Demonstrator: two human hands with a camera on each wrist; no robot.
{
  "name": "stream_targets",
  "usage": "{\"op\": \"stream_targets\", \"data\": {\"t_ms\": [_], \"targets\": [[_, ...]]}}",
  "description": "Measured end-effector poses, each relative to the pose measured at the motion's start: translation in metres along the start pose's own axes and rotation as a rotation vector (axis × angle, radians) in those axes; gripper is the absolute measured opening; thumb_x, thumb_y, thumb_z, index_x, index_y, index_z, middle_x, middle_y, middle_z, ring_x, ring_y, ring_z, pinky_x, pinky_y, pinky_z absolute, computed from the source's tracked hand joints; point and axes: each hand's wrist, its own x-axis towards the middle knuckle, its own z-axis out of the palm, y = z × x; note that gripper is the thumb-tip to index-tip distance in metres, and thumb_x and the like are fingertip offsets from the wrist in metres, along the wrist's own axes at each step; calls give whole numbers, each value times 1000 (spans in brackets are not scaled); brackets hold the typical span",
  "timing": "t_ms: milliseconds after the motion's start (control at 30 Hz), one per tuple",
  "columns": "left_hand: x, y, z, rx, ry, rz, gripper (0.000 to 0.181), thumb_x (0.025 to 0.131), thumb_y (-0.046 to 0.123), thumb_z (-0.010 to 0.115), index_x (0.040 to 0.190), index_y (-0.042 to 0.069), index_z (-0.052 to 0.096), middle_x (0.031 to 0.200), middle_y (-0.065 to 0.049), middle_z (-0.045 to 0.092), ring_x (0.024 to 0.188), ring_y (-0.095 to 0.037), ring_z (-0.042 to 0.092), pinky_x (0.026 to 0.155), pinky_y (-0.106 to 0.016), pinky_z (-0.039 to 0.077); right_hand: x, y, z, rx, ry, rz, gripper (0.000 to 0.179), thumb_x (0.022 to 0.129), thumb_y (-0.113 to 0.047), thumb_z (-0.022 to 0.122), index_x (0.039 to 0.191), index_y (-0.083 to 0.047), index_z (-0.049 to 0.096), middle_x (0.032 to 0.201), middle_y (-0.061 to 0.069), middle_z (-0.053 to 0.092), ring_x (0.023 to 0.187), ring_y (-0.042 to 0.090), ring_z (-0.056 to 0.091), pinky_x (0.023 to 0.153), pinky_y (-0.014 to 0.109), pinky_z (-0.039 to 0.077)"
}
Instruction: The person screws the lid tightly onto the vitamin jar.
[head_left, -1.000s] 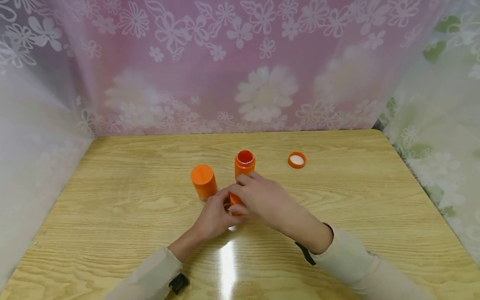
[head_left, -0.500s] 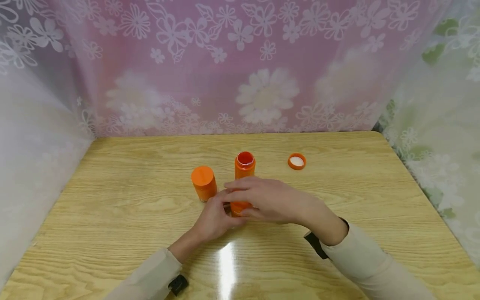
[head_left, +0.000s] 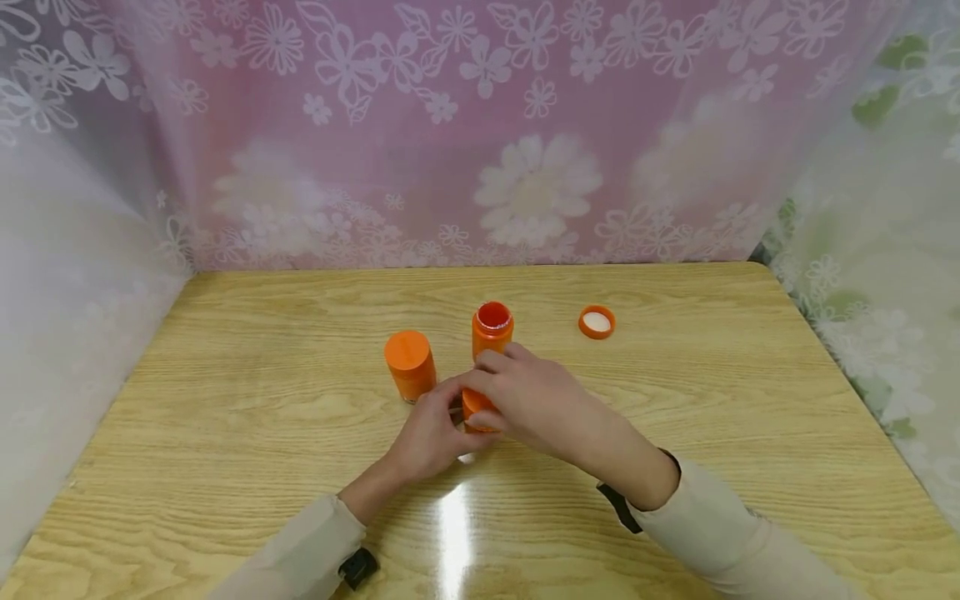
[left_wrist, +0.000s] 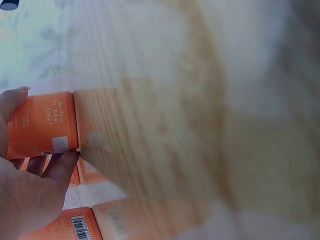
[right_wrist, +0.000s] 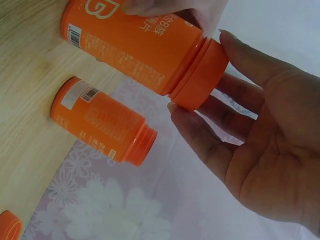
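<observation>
In the head view my left hand [head_left: 427, 437] grips the body of an orange pill bottle [head_left: 477, 408], which is partly hidden by both hands. The left wrist view shows the thumb and fingers around this bottle [left_wrist: 45, 122], its base against the tabletop. My right hand [head_left: 536, 400] pinches its orange screw cap [right_wrist: 202, 75] from above, fingertips and thumb on the rim. Just behind stands an uncapped orange bottle [head_left: 489, 340], upright, its red-looking mouth facing up. A capped orange bottle [head_left: 411, 367] stands to the left, near my left fingers.
A loose orange cap [head_left: 597, 322] lies at the back right with its white liner up. The wooden table [head_left: 247, 375] ends at a pink flowered curtain [head_left: 420, 183] behind, with pale curtains at both sides.
Half a second ago my right fingers were stretched across the bottle top; now they are curled back around the cap, the wrist turned. My left hand and the other bottles have stayed put.
</observation>
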Motion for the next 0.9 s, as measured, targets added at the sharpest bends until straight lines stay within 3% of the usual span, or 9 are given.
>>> {"op": "stream_targets", "data": {"t_ms": [133,267,433,633,900], "targets": [[0,0,1,25,8,-14,61,78,16,81,132,9,52,121,-1,57,106,-12,59,88,-27,49,-1,9,2,55,-17,-46,42,88,-42,67,125,-23,61,117,-1,56,105,20,51,79,34,50],[-1,1,1,60,10,-25,59,79,14,79,131,8,51,120,-2,57,105,-12,59,88,-27,50,-5,20,0,147,-56,-140,52,88,-39,69,135,-25,54,141,1,46,128,20,42,100,38,41],[0,2,1,63,4,5,62,78,20,81,132,12,51,121,2,58,104,-10,59,88,-29,50,-3,25,-5,208,-84,-245,46,88,-16,71,132,-13,58,137,2,52,128,19,43,105,35,36],[0,0,3,48,0,12,68,77,20,82,136,13,49,124,5,57,104,-9,59,87,-28,50,-1,23,-5,185,-98,-221,42,86,-5,71,127,-11,62,130,0,58,124,19,48,103,33,38],[0,0,1,72,18,20,60,76,22,83,129,15,55,119,5,59,102,-9,60,86,-26,50,-5,19,-1,213,-52,-167,44,84,-11,74,127,-10,63,132,3,57,125,21,47,102,36,39]]}}
